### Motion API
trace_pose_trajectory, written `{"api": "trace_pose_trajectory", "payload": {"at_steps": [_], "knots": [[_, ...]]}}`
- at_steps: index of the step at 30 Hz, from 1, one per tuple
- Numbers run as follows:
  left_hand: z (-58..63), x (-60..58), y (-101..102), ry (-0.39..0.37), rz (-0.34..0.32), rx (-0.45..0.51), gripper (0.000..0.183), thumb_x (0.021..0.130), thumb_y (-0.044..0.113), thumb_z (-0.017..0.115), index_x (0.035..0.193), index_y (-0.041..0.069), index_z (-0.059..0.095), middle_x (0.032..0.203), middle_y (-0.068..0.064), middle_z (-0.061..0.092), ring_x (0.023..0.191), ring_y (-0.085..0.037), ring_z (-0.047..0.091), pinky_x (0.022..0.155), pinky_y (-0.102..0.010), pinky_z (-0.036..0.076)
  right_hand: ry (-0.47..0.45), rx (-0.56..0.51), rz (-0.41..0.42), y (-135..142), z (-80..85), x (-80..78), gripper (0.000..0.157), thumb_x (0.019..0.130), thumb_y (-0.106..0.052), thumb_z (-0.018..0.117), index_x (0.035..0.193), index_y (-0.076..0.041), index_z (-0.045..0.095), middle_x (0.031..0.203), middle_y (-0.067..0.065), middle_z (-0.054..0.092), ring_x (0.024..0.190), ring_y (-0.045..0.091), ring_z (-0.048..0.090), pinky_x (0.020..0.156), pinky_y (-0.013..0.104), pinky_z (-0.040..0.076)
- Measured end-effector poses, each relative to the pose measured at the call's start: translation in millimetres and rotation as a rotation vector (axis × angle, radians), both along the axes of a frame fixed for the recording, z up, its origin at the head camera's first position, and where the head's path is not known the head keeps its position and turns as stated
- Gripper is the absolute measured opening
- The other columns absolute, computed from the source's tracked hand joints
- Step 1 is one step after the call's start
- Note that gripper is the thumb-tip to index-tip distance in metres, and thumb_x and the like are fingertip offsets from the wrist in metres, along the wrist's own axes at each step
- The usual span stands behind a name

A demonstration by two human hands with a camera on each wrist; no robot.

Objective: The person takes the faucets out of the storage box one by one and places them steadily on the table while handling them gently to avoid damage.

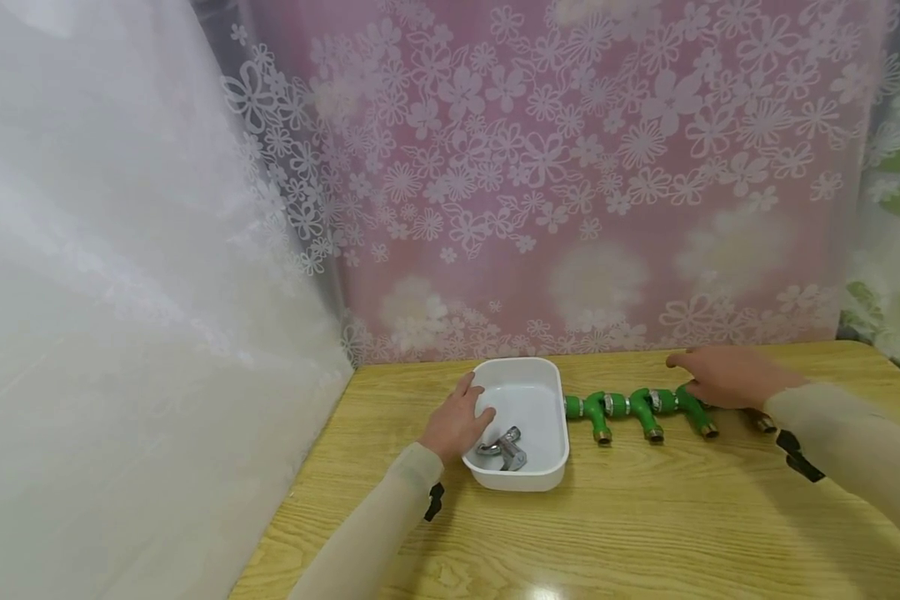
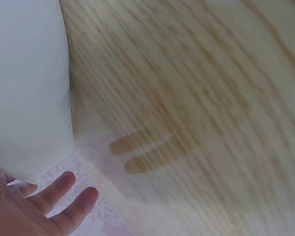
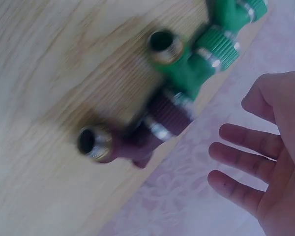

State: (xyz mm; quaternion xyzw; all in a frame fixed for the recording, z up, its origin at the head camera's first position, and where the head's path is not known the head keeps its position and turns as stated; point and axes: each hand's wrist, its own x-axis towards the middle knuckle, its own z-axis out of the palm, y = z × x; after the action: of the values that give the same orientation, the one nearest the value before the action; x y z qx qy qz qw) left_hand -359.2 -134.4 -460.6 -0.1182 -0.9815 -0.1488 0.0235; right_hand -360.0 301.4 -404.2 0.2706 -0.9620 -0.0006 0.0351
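A white rectangular tray (image 1: 521, 481) stands on the table, with a few shiny metal fittings (image 1: 512, 450) at its near end. My left hand (image 1: 453, 423) is at the tray's left rim, thumb over the inside and fingers spread. To the tray's right lies a joined row of green branch pipe fittings (image 1: 645, 408) with brass threaded ends toward me. Its last piece, a dark red branch fitting (image 3: 123, 147), shows in the right wrist view. Above the right part of the row, my right hand (image 1: 735, 377) has its fingers loosely extended, holding nothing.
The wood-grain table (image 1: 630, 525) ends at the back against a pink flowered curtain (image 1: 570, 208). White sheeting (image 1: 135, 292) hangs along the left side. A dark strap (image 1: 800, 457) hangs under the right wrist.
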Motion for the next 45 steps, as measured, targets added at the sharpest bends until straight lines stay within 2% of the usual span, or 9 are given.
{"api": "trace_pose_trajectory", "payload": {"at_steps": [4,10,14,21,25,31,36,39,45], "knots": [[-0.6,-0.9,-0.3,0.007,0.004,0.008,0.059,0.103,0.049,0.048,0.15,0.013,0.047,0.168,-0.002,0.021,0.144,-0.027,0.044,0.108,-0.049,0.046,0.019,-0.005,0.058,-19.5,7.2,4.6,0.038,0.093,-0.015,0.068,0.131,-0.01,0.063,0.112,0.012,0.071,0.064,0.008,0.058,0.049,0.029,0.039],[-1.2,-1.3,-0.2,0.003,0.01,0.008,0.059,0.103,0.049,0.048,0.15,0.014,0.048,0.168,-0.001,0.02,0.144,-0.027,0.044,0.108,-0.049,0.046,0.055,0.023,0.165,-45.3,14.6,8.4,0.038,0.092,-0.014,0.069,0.129,-0.012,0.064,0.114,0.011,0.071,0.066,0.008,0.061,0.056,0.032,0.049],[-1.1,-1.5,-0.5,-0.003,0.008,0.005,0.059,0.103,0.049,0.049,0.15,0.014,0.048,0.168,-0.001,0.021,0.143,-0.027,0.045,0.108,-0.049,0.046,0.041,0.024,0.199,-60.7,15.4,8.4,0.037,0.092,-0.015,0.068,0.13,-0.016,0.065,0.118,0.01,0.071,0.075,0.012,0.066,0.061,0.033,0.053],[-2.0,-1.8,-0.6,-0.007,0.005,0.014,0.06,0.103,0.049,0.047,0.151,0.014,0.047,0.168,-0.001,0.02,0.144,-0.026,0.043,0.109,-0.048,0.045,0.013,0.014,0.282,-91.7,17.1,11.7,0.038,0.095,-0.017,0.069,0.132,-0.02,0.063,0.126,0.009,0.068,0.105,0.028,0.068,0.082,0.045,0.058],[-1.9,-1.3,-0.8,-0.011,0.011,0.018,0.06,0.103,0.049,0.048,0.151,0.014,0.047,0.169,0.0,0.02,0.145,-0.026,0.043,0.11,-0.049,0.045,0.027,0.005,0.339,-110.6,20.6,17.0,0.038,0.096,-0.018,0.068,0.133,-0.021,0.064,0.125,0.007,0.068,0.11,0.028,0.067,0.086,0.046,0.057],[-0.8,-0.1,-0.6,-0.018,0.009,0.015,0.06,0.103,0.049,0.047,0.151,0.014,0.046,0.169,0.0,0.019,0.145,-0.026,0.042,0.111,-0.049,0.044,0.008,0.003,0.387,-130.6,23.8,20.3,0.04,0.095,-0.019,0.068,0.134,-0.024,0.063,0.126,0.003,0.067,0.112,0.023,0.066,0.088,0.042,0.057],[-1.7,-0.4,-1.0,-0.014,0.009,0.012,0.06,0.103,0.05,0.047,0.151,0.014,0.046,0.169,0.0,0.019,0.145,-0.026,0.042,0.11,-0.049,0.044,-0.013,0.007,0.415,-144.8,24.1,18.7,0.04,0.093,-0.021,0.071,0.132,-0.025,0.064,0.123,0.002,0.068,0.107,0.021,0.067,0.084,0.04,0.058],[-1.4,-0.7,-0.4,-0.015,0.012,0.008,0.06,0.103,0.05,0.047,0.151,0.014,0.046,0.169,0.0,0.019,0.144,-0.026,0.043,0.109,-0.049,0.045,-0.011,0.02,0.432,-153.5,24.4,17.9,0.039,0.094,-0.029,0.072,0.132,-0.025,0.064,0.12,0.002,0.068,0.105,0.019,0.067,0.084,0.039,0.058],[-0.3,-1.1,-0.6,-0.015,0.016,0.007,0.06,0.103,0.05,0.047,0.151,0.014,0.046,0.169,0.0,0.019,0.144,-0.026,0.043,0.109,-0.048,0.045,-0.05,0.064,0.448,-175.2,27.2,16.2,0.039,0.094,-0.029,0.071,0.132,-0.025,0.064,0.118,0.0,0.067,0.1,0.016,0.065,0.083,0.037,0.056]]}}
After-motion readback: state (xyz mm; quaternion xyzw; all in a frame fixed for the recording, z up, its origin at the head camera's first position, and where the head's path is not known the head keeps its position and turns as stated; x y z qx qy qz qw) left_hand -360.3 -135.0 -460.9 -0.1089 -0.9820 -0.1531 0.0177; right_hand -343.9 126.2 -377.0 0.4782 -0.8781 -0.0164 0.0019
